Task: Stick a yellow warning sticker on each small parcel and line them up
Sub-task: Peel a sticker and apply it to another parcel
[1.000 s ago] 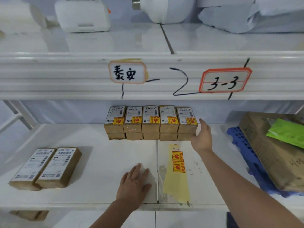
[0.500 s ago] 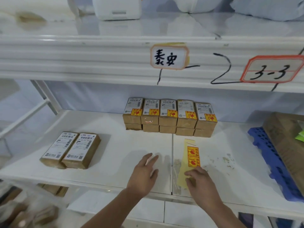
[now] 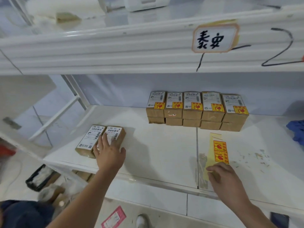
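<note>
Two brown parcels with white labels and no yellow sticker lie side by side at the shelf's front left. My left hand (image 3: 109, 153) lies spread on the right one (image 3: 117, 134), fingers straight; the left parcel (image 3: 90, 140) sits beside it. At the back, several stickered parcels (image 3: 197, 109) stand lined up in a two-layer row. A yellow backing strip (image 3: 217, 152) with two red-and-yellow warning stickers lies on the shelf's right half. My right hand (image 3: 225, 180) pinches the strip's near end, fingers curled.
The white shelf (image 3: 164, 148) has a seam down its middle and paper scraps (image 3: 256, 157) at the right. A blue object (image 3: 296, 130) pokes in at the right edge. The upper shelf rail (image 3: 115, 51) hangs overhead. Clutter lies on the floor at lower left.
My right hand left the lined-up row and came down onto the sticker strip. My left hand moved left from the bare shelf onto the unstickered parcel. The view swung left.
</note>
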